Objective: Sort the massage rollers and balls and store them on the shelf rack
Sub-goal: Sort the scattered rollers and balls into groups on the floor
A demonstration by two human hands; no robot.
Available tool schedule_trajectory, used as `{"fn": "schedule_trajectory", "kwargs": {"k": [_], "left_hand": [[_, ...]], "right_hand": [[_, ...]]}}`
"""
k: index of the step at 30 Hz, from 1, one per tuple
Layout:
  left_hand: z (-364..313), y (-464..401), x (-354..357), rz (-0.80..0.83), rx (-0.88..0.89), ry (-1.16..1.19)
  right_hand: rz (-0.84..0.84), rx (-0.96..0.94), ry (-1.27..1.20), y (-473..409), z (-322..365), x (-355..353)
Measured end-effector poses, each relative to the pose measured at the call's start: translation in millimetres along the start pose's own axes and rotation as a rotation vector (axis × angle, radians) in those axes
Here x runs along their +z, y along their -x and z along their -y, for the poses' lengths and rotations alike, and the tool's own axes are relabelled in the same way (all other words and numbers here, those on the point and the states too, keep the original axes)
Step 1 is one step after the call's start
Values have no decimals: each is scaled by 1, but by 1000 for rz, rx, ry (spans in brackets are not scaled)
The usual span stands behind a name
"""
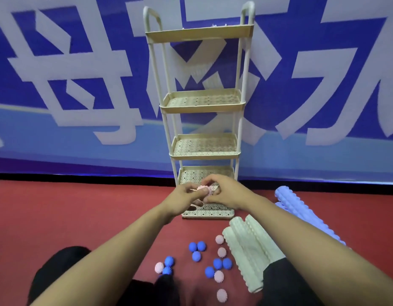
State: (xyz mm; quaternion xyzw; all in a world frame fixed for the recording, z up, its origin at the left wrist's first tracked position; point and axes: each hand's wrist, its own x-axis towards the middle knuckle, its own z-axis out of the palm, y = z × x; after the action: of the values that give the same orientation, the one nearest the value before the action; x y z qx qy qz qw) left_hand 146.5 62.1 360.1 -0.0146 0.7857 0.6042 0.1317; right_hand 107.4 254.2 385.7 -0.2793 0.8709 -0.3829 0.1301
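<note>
Two hands meet over the bottom tier of the cream shelf rack (200, 102), which stands on the red floor (80, 217) against a blue banner (80, 62). The left hand (184, 200) pinches a pink spiky massage piece (203, 191) with curled fingers; the right hand (224, 193) curls round its other side. On the floor nearer the person lie blue balls (196, 250) and pink balls (219, 239), with cream rollers (250, 250) and blue rollers (301, 213) to the right.
</note>
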Motion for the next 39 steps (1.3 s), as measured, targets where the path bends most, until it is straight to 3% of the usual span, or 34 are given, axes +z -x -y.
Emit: {"fn": "schedule_trajectory", "kwargs": {"k": [11,24,29,39], "left_hand": [[95,-15,10,-54,-179,-97],[325,-101,34,-99,-586,-225],[377,-161,66,-58,-495,-476],[455,-220,108,237,-193,-1066]], "right_hand": [[103,190,-32,1,-75,74],[297,660,12,-33,-245,194],[300,756,-17,-41,-309,238],[202,785,-107,-43,-372,287]]}}
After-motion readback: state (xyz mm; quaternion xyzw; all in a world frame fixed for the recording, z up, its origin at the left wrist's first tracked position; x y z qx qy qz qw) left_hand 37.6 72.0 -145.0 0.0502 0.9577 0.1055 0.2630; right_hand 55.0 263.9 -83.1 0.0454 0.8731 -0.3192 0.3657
